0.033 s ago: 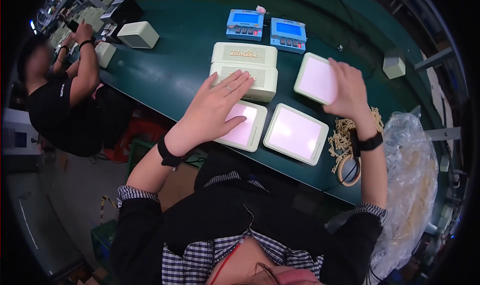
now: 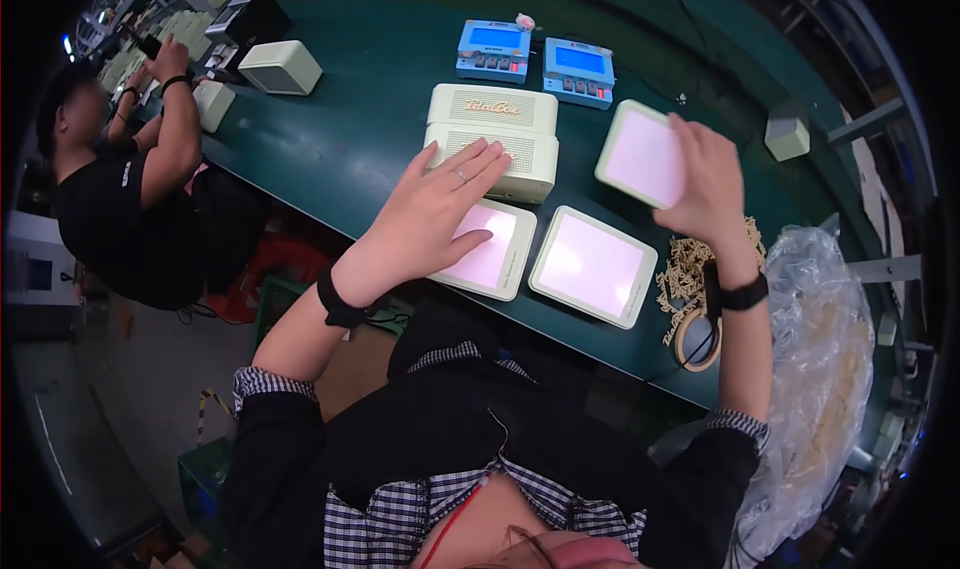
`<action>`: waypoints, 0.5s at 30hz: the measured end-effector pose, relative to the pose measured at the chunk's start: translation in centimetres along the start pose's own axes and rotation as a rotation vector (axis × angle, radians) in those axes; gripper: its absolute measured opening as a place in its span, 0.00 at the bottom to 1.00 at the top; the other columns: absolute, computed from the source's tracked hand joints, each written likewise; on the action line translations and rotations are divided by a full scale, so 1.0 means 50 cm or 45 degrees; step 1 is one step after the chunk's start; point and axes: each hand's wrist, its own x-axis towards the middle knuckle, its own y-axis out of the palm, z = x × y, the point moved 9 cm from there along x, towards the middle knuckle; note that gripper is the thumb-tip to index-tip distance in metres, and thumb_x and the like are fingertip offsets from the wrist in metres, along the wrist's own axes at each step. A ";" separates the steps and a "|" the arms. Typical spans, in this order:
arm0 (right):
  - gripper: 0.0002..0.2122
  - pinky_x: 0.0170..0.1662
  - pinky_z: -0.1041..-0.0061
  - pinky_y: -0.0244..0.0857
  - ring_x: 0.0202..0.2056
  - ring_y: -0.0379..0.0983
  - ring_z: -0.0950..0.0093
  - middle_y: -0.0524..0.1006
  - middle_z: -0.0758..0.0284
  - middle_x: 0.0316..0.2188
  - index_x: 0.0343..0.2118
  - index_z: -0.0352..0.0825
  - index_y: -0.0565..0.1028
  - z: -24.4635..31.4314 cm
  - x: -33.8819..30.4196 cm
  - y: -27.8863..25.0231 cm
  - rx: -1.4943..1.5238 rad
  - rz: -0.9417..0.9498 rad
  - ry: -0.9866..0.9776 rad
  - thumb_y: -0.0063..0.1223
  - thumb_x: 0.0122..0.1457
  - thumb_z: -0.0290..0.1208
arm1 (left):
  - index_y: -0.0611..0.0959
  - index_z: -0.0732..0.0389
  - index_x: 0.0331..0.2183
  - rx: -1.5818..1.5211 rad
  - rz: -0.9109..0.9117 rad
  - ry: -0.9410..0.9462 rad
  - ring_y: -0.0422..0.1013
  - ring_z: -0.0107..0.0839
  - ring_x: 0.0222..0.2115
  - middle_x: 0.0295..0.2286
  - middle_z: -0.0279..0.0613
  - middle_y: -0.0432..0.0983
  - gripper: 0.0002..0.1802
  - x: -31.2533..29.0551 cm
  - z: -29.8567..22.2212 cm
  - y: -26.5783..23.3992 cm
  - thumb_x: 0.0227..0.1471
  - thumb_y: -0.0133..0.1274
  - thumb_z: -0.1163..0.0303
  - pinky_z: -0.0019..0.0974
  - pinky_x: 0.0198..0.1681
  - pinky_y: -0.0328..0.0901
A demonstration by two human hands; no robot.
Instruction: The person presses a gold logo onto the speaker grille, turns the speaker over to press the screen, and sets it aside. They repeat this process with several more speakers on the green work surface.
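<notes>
My left hand (image 2: pixel 425 219) lies flat, fingers stretched out, over the front of a cream box with a grille (image 2: pixel 535 159) and gold script lettering. Its thumb reaches over a cream-framed panel (image 2: pixel 478 264) with a glossy pinkish-white face. A similar box (image 2: pixel 490 107) stands right behind the first. On the right, my right hand (image 2: pixel 708 184) grips the right edge of another cream panel (image 2: pixel 643 154), thumb at its near corner and fingers along the side. Between the hands, a third panel (image 2: pixel 592 266) lies face up near the table edge.
Two blue devices with screens (image 2: pixel 494 49) stand at the back. Gold script pieces (image 2: pixel 685 269) lie in a heap by a round wood-rimmed disc (image 2: pixel 697 341), beside a clear plastic bag (image 2: pixel 820 319). Another person (image 2: pixel 130 184) works at the far left near a cream box (image 2: pixel 280 67).
My right hand and the panel in it have shifted slightly to the right. My left hand stays over the box front.
</notes>
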 end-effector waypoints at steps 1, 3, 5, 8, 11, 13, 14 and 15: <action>0.46 0.57 0.62 0.58 0.53 0.65 0.57 0.69 0.54 0.50 0.59 0.33 0.63 0.018 -0.016 -0.062 -0.073 -0.210 -0.007 0.65 0.28 0.36 | 0.70 0.57 0.57 0.002 -0.020 0.033 0.65 0.43 0.53 0.52 0.47 0.69 0.35 -0.006 -0.001 -0.002 0.47 0.60 0.66 0.50 0.61 0.54; 0.44 0.57 0.61 0.58 0.52 0.65 0.57 0.69 0.55 0.50 0.58 0.33 0.64 0.055 -0.056 -0.153 -0.143 -0.422 -0.026 0.64 0.28 0.34 | 0.70 0.57 0.57 0.006 -0.046 0.059 0.65 0.42 0.53 0.52 0.46 0.69 0.34 -0.008 0.004 -0.011 0.47 0.60 0.66 0.50 0.61 0.54; 0.44 0.56 0.61 0.59 0.53 0.65 0.56 0.69 0.54 0.51 0.58 0.31 0.65 0.080 -0.106 -0.224 -0.181 -0.578 0.082 0.65 0.30 0.35 | 0.70 0.58 0.56 -0.046 -0.052 -0.036 0.65 0.41 0.53 0.52 0.45 0.69 0.35 -0.013 0.033 -0.016 0.46 0.61 0.65 0.48 0.61 0.54; 0.45 0.56 0.62 0.60 0.54 0.64 0.57 0.68 0.54 0.54 0.59 0.30 0.64 0.125 -0.199 -0.283 -0.139 -0.802 0.142 0.67 0.31 0.38 | 0.71 0.60 0.55 -0.030 -0.029 -0.069 0.65 0.41 0.53 0.52 0.45 0.68 0.35 -0.010 0.047 -0.015 0.46 0.61 0.65 0.46 0.60 0.55; 0.46 0.56 0.61 0.60 0.55 0.64 0.57 0.66 0.55 0.56 0.60 0.30 0.62 0.154 -0.283 -0.293 -0.188 -0.894 0.239 0.69 0.33 0.41 | 0.71 0.61 0.54 0.052 0.022 -0.015 0.65 0.41 0.53 0.51 0.44 0.68 0.34 -0.005 0.041 0.001 0.45 0.62 0.65 0.45 0.60 0.56; 0.47 0.56 0.60 0.60 0.55 0.63 0.57 0.66 0.55 0.56 0.60 0.30 0.61 0.179 -0.306 -0.283 -0.183 -0.928 0.212 0.69 0.34 0.43 | 0.74 0.63 0.51 0.146 -0.086 0.062 0.67 0.40 0.50 0.48 0.44 0.71 0.33 -0.008 0.029 -0.006 0.42 0.63 0.64 0.43 0.57 0.58; 0.47 0.56 0.58 0.60 0.55 0.63 0.56 0.66 0.55 0.56 0.60 0.31 0.61 0.197 -0.315 -0.277 -0.178 -0.966 0.180 0.70 0.35 0.44 | 0.75 0.64 0.49 0.194 -0.142 0.098 0.68 0.40 0.48 0.46 0.44 0.72 0.33 -0.012 0.022 -0.009 0.40 0.64 0.64 0.42 0.55 0.59; 0.47 0.56 0.57 0.60 0.55 0.63 0.55 0.65 0.55 0.56 0.60 0.31 0.60 0.213 -0.322 -0.272 -0.176 -1.007 0.154 0.70 0.36 0.46 | 0.75 0.64 0.49 0.195 -0.142 0.106 0.68 0.40 0.48 0.46 0.44 0.72 0.33 -0.010 0.021 -0.007 0.40 0.64 0.64 0.42 0.55 0.59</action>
